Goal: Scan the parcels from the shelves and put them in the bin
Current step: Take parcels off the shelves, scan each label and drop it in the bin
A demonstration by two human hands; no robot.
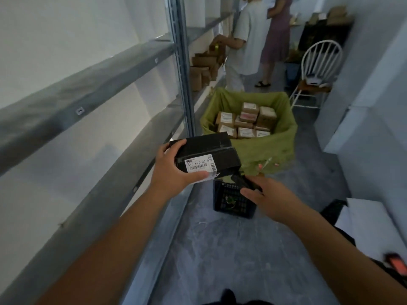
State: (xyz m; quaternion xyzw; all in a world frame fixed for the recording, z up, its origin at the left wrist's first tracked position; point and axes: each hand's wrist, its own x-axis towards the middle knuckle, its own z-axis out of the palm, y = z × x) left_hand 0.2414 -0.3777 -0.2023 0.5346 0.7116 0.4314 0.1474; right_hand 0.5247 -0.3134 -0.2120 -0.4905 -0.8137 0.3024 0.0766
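— One black parcel (207, 154) in hand, yes? Who has it?

— Left hand (170, 170), fingers over its far end and thumb pressed on the white barcode label (200, 166). It hangs in the air beside the grey metal shelves (92, 89), short of the bin.

— And the other hand?

— Right hand (267, 198) is curled round a dark scanner (243, 182), held just under the parcel's near corner.

— How full is the bin?

— Green-lined bin (273, 148) ahead on the floor, roughly ten brown parcels (245, 123) counted inside — some overlap, so the count is loose. One black crate (233, 201) sits in front of it.

— Anyone else?

— Two people (257, 38) stand farther down the aisle, near one white chair (317, 62); several brown bags (203, 69) line the far shelf.
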